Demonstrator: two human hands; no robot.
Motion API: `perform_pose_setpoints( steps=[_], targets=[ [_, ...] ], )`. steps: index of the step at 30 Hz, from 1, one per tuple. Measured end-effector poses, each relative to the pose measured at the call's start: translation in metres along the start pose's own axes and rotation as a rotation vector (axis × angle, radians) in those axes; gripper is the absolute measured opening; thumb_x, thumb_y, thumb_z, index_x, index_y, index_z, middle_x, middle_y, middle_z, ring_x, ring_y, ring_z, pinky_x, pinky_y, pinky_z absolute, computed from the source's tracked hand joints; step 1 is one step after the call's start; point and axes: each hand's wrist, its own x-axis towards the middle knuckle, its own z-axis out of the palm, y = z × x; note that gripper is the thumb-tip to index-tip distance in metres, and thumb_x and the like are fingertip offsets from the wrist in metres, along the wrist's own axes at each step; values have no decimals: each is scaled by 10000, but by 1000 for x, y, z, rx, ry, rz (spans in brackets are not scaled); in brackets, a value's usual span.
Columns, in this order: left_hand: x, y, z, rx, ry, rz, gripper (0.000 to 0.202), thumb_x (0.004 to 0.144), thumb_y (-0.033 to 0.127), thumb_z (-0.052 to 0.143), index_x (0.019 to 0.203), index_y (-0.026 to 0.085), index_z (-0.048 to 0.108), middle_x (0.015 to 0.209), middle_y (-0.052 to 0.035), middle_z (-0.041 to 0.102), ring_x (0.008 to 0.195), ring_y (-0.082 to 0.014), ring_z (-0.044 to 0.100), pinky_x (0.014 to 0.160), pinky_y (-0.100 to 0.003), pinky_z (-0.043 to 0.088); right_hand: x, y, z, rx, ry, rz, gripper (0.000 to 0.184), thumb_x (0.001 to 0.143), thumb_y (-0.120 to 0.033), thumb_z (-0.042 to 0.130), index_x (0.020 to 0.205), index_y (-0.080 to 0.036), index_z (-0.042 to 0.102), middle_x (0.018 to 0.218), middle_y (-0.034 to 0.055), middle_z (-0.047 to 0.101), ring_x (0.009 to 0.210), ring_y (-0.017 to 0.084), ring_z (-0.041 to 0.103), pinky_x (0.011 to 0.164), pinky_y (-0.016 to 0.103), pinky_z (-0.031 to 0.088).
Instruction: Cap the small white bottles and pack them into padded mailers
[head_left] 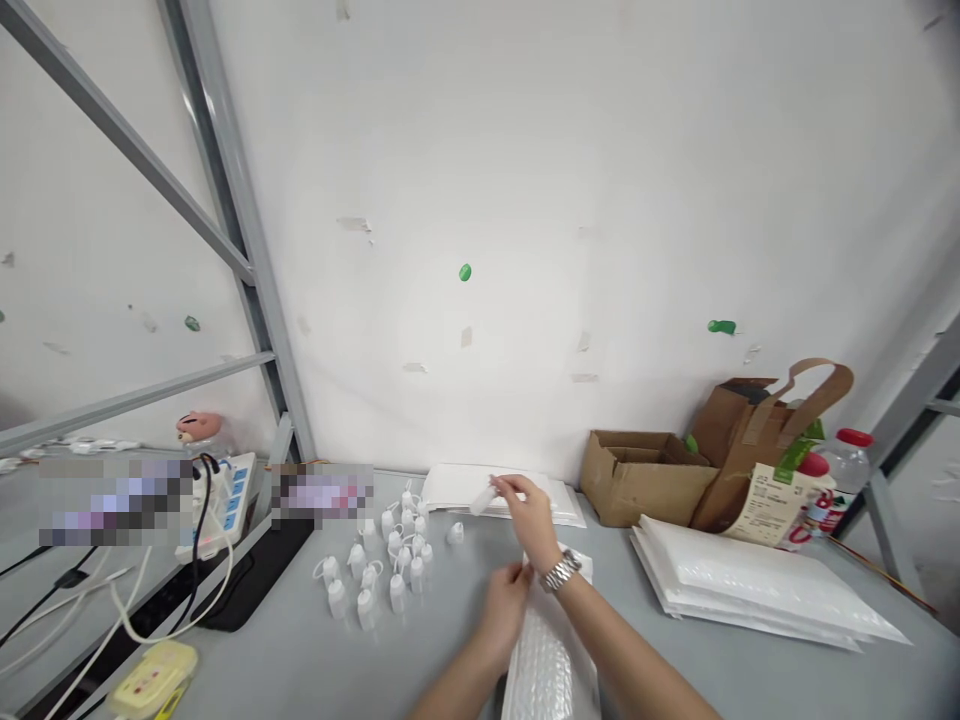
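My right hand (531, 512), with a metal watch on its wrist, pinches a small white bottle (482, 499) and holds it above the table near a stack of white envelopes (457, 485). My left hand (504, 606) grips the top edge of a white bubble mailer (547, 660) that lies on the grey table in front of me. A cluster of several small white bottles with looped caps (379, 570) stands just left of my hands. One more small white bottle (455, 533) sits alone between the cluster and my right hand.
A pile of white bubble mailers (750, 585) lies at the right. Behind it are an open cardboard box (645, 475), a brown paper bag (757, 450) and a red-capped bottle (844, 475). At left are a power strip (225, 495), cables and a grey metal frame (247, 260).
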Motion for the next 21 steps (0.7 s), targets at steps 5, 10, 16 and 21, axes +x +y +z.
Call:
perform_pose_setpoints(
  steps=[5, 10, 16, 21],
  targets=[
    [-8, 9, -1, 43, -12, 11, 542, 648, 667, 525, 718, 148, 667, 637, -30, 644, 698, -219, 572, 645, -285, 395, -28, 33, -69, -13, 238, 21, 354, 786, -500, 498, 817, -188, 662, 866, 82, 697, 833, 236, 608, 766, 343, 443],
    [-7, 11, 1, 90, -46, 23, 582, 620, 696, 528, 714, 137, 662, 604, -10, 606, 643, -186, 531, 606, -261, 361, -48, 58, -88, 19, 233, 136, 393, 720, -550, 544, 754, -181, 677, 799, 89, 705, 773, 248, 619, 729, 348, 453],
    [-10, 13, 4, 147, -69, 50, 571, 644, 687, 510, 733, 146, 667, 615, -6, 607, 676, -194, 528, 635, -267, 370, -51, 49, -78, 224, 153, 346, 408, 592, -580, 637, 653, -178, 620, 553, 34, 640, 585, 209, 588, 601, 310, 451],
    [-11, 14, 5, 121, -50, 58, 531, 639, 671, 532, 694, 161, 666, 598, -13, 607, 679, -203, 534, 646, -275, 386, -64, 47, -58, 190, 98, 366, 391, 627, -564, 619, 536, -204, 495, 467, -31, 510, 485, 148, 468, 492, 270, 373]
  ],
)
